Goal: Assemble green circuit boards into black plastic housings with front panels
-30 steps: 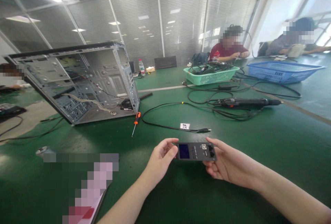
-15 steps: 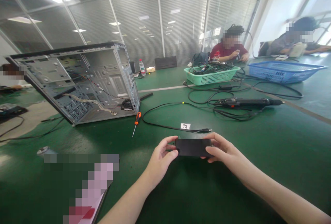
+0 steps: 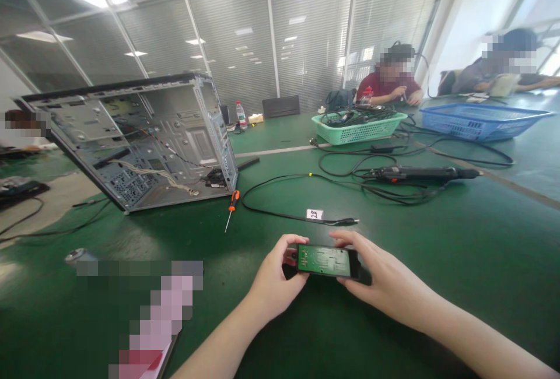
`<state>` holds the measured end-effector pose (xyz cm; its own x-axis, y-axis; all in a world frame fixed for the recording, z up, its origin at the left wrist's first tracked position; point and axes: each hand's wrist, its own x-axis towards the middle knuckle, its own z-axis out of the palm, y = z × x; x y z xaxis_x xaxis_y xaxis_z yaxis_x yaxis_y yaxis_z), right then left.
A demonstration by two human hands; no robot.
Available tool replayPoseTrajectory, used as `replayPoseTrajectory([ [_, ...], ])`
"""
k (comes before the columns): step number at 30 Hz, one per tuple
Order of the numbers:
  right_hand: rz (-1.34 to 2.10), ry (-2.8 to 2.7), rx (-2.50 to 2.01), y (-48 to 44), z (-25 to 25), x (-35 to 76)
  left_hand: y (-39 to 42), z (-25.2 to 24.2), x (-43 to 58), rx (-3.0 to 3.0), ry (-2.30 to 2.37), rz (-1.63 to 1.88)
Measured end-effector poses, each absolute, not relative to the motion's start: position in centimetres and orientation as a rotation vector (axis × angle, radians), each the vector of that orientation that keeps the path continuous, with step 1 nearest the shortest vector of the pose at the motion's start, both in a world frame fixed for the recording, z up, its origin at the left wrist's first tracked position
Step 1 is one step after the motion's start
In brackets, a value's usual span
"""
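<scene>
Green circuit board faces up in the small black module [image 3: 324, 260], which sits low in the middle of the frame, held between both hands over the green table [image 3: 441, 262]. The left hand [image 3: 273, 279] pinches the module's left end, thumb on top and fingers curled beneath. The right hand [image 3: 385, 279] grips the right end, with fingers wrapped along the far edge and the thumb by the near corner. Whether the underside touches the table cannot be told.

To my eye, this hold works best with the pinch on the black casing's edges and the fingertips off the bare board, since pressure there could flex it or mark it. Even pressure at both ends should hold it level, and a loose grip at one end could let it tip.

An orange-handled screwdriver [image 3: 231, 209] lies above and left of the hands, apart from them, near the lower corner of the open computer case [image 3: 144, 140] in the upper left. A black cable [image 3: 280, 214] with a white tag [image 3: 314, 214] runs just above the module, and it is worth not snagging it with a wrist
</scene>
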<state>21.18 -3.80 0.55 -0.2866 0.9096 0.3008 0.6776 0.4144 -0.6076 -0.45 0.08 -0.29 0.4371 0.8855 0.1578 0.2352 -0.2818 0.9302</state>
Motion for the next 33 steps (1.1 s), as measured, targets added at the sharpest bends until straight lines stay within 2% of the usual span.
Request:
replayPoseTrajectory([
  [4, 0.454, -2.140, -1.373, -3.7, 1.0, 20.9, 0.1, -0.1, -0.4, 1.779, 0.956, 0.881],
  [10, 0.669, -1.991, -1.476, -3.6, 1.3, 20.9, -0.1, 0.4, -0.5, 1.805, 1.102, 0.825],
  [14, 0.683, -2.013, -1.480, -3.6, 0.9, 21.1, -0.2, 0.5, -0.6, 1.882, 1.176, 0.764],
  [19, 0.586, -2.144, -1.431, -3.6, 0.8, 21.4, -0.4, 0.6, -0.6, 1.985, 1.268, 0.702],
  [26, 0.251, -2.297, -1.365, -2.7, 2.0, 18.8, -0.1, 0.3, -0.6, 2.047, 1.245, 0.681],
  [33, 0.466, -2.318, -1.381, -1.1, 3.8, 16.7, 0.1, 0.4, -0.7, 2.055, 1.229, 0.646],
])
